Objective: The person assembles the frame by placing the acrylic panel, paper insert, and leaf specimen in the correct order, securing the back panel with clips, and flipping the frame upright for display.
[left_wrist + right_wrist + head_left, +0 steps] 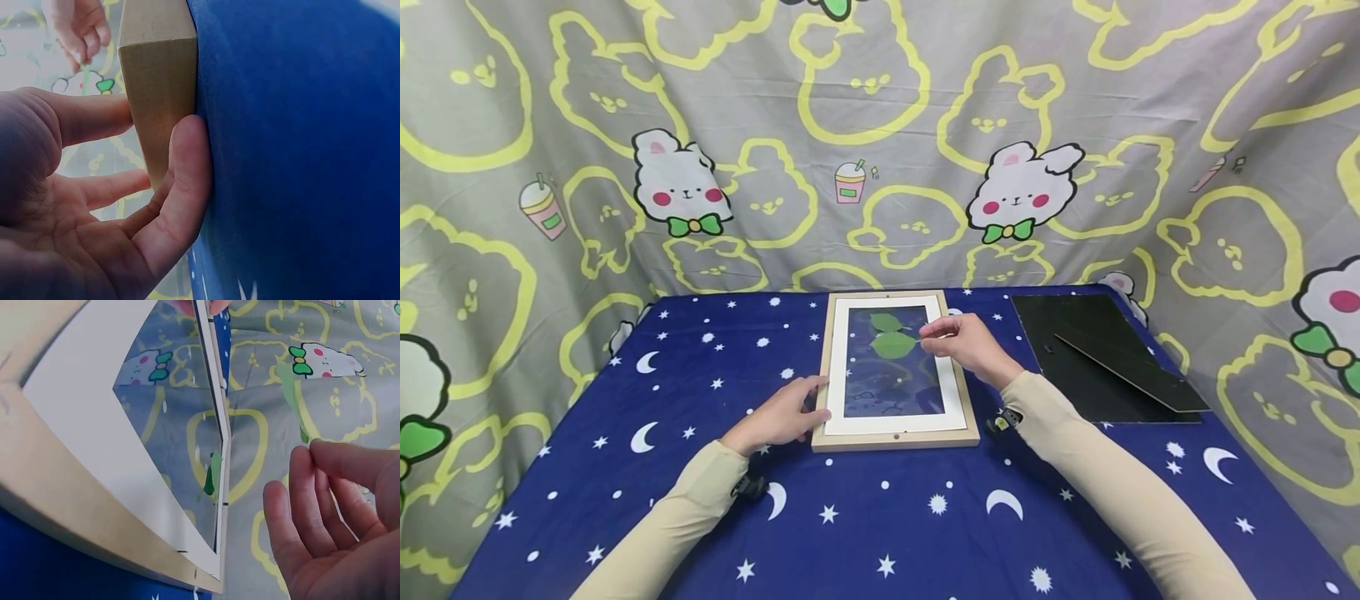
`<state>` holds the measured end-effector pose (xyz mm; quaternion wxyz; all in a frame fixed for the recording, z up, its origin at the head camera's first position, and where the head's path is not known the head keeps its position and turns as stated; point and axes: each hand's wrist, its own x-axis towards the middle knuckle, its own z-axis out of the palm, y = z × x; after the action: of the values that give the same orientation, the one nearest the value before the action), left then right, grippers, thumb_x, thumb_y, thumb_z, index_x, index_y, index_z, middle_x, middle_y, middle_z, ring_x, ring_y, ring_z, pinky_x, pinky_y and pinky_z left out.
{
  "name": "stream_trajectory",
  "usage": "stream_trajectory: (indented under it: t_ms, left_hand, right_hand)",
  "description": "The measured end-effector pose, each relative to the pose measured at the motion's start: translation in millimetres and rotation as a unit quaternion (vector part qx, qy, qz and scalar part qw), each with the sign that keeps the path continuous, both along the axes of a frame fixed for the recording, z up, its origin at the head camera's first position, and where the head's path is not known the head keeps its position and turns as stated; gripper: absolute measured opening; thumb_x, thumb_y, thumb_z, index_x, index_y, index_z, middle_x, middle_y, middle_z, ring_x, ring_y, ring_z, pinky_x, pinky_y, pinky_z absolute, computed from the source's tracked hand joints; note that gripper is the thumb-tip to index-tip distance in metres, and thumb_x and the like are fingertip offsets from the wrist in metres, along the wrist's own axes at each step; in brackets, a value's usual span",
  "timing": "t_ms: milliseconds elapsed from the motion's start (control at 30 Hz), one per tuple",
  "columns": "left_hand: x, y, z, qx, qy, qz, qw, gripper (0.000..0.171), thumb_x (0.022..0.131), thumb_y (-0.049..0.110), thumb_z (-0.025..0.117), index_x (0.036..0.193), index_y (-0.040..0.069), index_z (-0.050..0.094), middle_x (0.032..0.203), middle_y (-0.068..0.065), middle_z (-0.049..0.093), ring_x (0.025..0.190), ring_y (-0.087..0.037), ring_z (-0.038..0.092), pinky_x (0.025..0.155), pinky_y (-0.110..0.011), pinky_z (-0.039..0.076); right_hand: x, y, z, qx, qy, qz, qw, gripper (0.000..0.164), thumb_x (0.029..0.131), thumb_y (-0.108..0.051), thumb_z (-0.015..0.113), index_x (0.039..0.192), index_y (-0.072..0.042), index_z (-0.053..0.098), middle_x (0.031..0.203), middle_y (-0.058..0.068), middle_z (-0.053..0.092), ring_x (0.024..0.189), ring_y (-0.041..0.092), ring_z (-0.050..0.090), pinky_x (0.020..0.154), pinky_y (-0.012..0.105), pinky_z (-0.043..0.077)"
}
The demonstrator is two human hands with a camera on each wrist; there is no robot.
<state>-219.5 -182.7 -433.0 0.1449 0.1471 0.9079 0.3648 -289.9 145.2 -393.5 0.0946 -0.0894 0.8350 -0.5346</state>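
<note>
A light wooden picture frame [896, 442] with a white mat [835, 375] lies on the cloth, a clear pane in its opening. My right hand [962, 340] pinches a green leaf [892, 344] by its stem between thumb and forefinger. In the right wrist view this leaf [289, 394] hangs above the pane, apart from it. A second green leaf [885, 322] lies on the pane near the frame's far end. My left hand [778, 414] grips the left side of the frame. The left wrist view shows its fingers and thumb around the wooden edge [159, 87].
To the right lies a black backing board [1037, 321] with a hinged stand [1131, 375] raised at an angle. A dark blue cloth [700, 500] with stars and moons covers the table. A patterned grey curtain [917, 92] hangs behind and at both sides.
</note>
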Motion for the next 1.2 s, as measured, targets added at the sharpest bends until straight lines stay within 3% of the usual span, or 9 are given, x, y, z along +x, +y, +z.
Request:
stream_trajectory:
  t_ms: [300, 500, 633, 900, 1200]
  left_hand:
    - [-0.4, 0, -0.5, -0.003, -0.001, 0.003, 1.0, 0.064, 0.1, 0.018, 0.067, 0.155, 0.001, 0.039, 0.128, -0.024, 0.053, 0.058, -0.018, 0.062, 0.056, -0.034, 0.053]
    - [-0.1, 0, -0.8, -0.002, 0.002, 0.001, 1.0, 0.063, 0.099, 0.018, 0.067, 0.154, 0.002, 0.04, 0.128, -0.024, 0.053, 0.058, -0.018, 0.062, 0.056, -0.034, 0.053]
    - [-0.1, 0, -0.7, -0.001, 0.002, 0.0, 1.0, 0.063, 0.099, 0.018, 0.067, 0.154, 0.001, 0.04, 0.128, -0.024, 0.053, 0.058, -0.018, 0.062, 0.056, -0.034, 0.053]
    - [-0.6, 0, -0.8, -0.003, -0.001, 0.002, 1.0, 0.063, 0.1, 0.019, 0.067, 0.154, 0.003, 0.04, 0.129, -0.023, 0.053, 0.058, -0.019, 0.062, 0.056, -0.034, 0.053]
    - [-0.7, 0, -1.5, -0.005, -0.002, 0.003, 1.0, 0.063, 0.099, 0.019, 0.067, 0.154, 0.003, 0.04, 0.128, -0.022, 0.053, 0.058, -0.019, 0.061, 0.056, -0.034, 0.053]
  right_hand:
    - [-13.4, -5, -7.1, 0.017, -0.011, -0.015, 1.0, 0.02, 0.091, -0.008, 0.077, 0.11, 0.0, 0.075, 0.114, 0.018, 0.072, 0.107, 0.037, 0.071, 0.095, 0.044, 0.057]
    - [-19.9, -10, -14.5, 0.064, -0.016, -0.021, 0.998, 0.015, 0.091, -0.012, 0.078, 0.104, -0.004, 0.078, 0.106, 0.011, 0.074, 0.098, 0.028, 0.072, 0.083, 0.035, 0.06]
    - [-23.3, -13, -16.4, 0.091, -0.02, -0.02, 0.995, 0.013, 0.091, -0.014, 0.079, 0.101, -0.007, 0.08, 0.103, 0.009, 0.076, 0.088, 0.022, 0.067, 0.07, 0.028, 0.054]
    - [-28.5, -16, -20.9, 0.131, 0.026, -0.014, 0.991, 0.01, 0.086, -0.012, 0.082, 0.093, -0.006, 0.079, 0.097, 0.008, 0.075, 0.084, 0.017, 0.063, 0.073, 0.028, 0.048]
    - [-30.7, -20, -22.4, 0.167, 0.067, -0.009, 0.984, 0.01, 0.083, -0.011, 0.083, 0.085, -0.006, 0.075, 0.085, 0.006, 0.072, 0.073, 0.015, 0.058, 0.065, 0.026, 0.045]
